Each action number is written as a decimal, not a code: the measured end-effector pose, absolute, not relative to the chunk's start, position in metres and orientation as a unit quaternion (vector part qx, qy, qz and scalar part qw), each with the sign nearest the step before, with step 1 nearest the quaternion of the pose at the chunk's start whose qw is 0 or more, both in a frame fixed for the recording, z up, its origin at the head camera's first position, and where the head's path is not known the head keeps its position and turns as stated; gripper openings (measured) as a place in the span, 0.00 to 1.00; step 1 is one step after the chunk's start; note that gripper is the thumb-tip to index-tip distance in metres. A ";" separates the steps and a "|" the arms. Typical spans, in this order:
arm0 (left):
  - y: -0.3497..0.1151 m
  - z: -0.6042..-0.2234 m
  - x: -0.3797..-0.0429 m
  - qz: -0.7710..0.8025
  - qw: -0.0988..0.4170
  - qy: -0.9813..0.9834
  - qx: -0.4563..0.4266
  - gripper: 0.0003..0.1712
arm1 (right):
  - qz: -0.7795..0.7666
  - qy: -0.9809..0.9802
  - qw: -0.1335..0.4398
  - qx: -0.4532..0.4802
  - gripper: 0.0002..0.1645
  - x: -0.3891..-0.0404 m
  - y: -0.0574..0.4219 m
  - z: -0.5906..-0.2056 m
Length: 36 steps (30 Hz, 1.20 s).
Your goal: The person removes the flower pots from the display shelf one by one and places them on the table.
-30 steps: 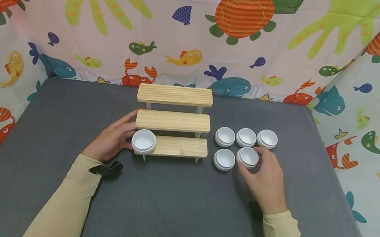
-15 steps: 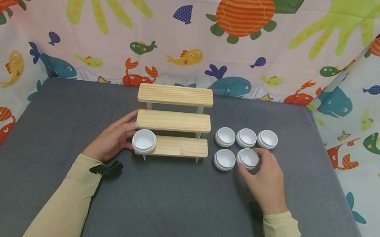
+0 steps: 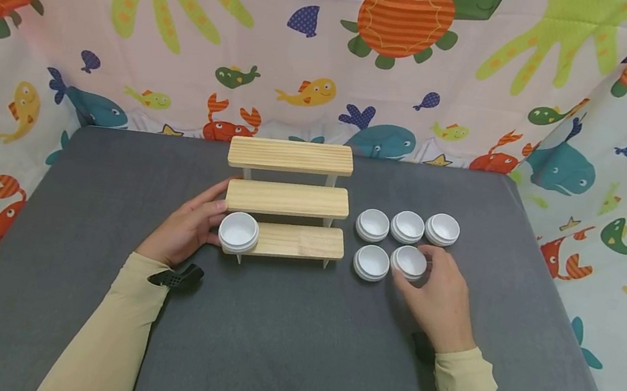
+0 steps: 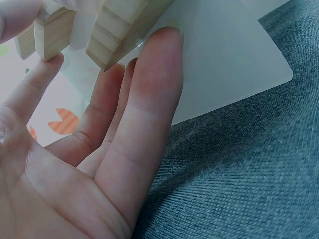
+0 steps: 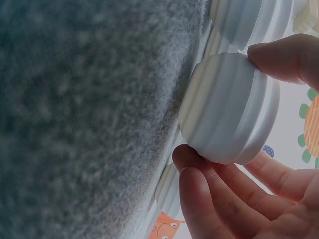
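My right hand (image 3: 440, 300) pinches a small white bowl (image 3: 409, 262) between the thumb and fingers. In the right wrist view this ridged bowl (image 5: 229, 107) stands close over the grey cloth, thumb at its rim and fingertips low on its side. On the left, my left hand (image 3: 182, 230) touches the side of a three-tier wooden stand (image 3: 288, 201). Its fingers (image 4: 154, 74) lie fairly straight against the board ends and the translucent side panel (image 4: 224, 64) in the left wrist view. Another white bowl (image 3: 238, 231) sits at the left end of the lowest step.
Three white bowls form a back row, among them a middle bowl (image 3: 407, 227). One more bowl (image 3: 371, 263) stands left of the pinched one. A grey cloth-covered table (image 3: 290, 354) lies beneath. Fabric with sea animals (image 3: 310, 53) hangs around the back and sides.
The bowl in my right hand has shifted slightly toward the near side. My left hand and the stand stay in place. The fabric on the right has shifted to the right.
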<state>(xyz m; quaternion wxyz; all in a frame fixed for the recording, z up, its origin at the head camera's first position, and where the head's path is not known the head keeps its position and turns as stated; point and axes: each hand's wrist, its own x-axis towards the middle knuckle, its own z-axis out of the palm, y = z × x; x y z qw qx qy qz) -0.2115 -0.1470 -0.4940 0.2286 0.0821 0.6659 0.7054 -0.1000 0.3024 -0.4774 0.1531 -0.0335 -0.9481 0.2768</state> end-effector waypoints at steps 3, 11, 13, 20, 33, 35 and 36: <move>-0.147 -0.494 -0.211 0.704 0.229 0.667 0.082 0.36 | 0.276 -0.948 0.154 -0.032 0.31 -0.100 0.303 -0.478; -0.147 -0.492 -0.211 0.702 0.228 0.670 0.075 0.37 | 0.271 -0.950 0.152 -0.030 0.32 -0.101 0.303 -0.476; -0.147 -0.492 -0.212 0.703 0.228 0.669 0.076 0.37 | 0.271 -0.951 0.146 -0.032 0.32 -0.101 0.303 -0.475; -0.148 -0.493 -0.214 0.710 0.228 0.660 0.089 0.39 | 0.274 -0.954 0.117 -0.041 0.33 -0.101 0.304 -0.471; -0.147 -0.493 -0.214 0.711 0.227 0.659 0.093 0.38 | 0.276 -0.954 0.107 -0.046 0.34 -0.101 0.305 -0.469; -0.147 -0.493 -0.214 0.712 0.228 0.657 0.093 0.38 | 0.276 -0.955 0.101 -0.048 0.35 -0.101 0.305 -0.469; -0.147 -0.493 -0.214 0.713 0.228 0.657 0.092 0.38 | 0.277 -0.955 0.099 -0.049 0.35 -0.101 0.305 -0.469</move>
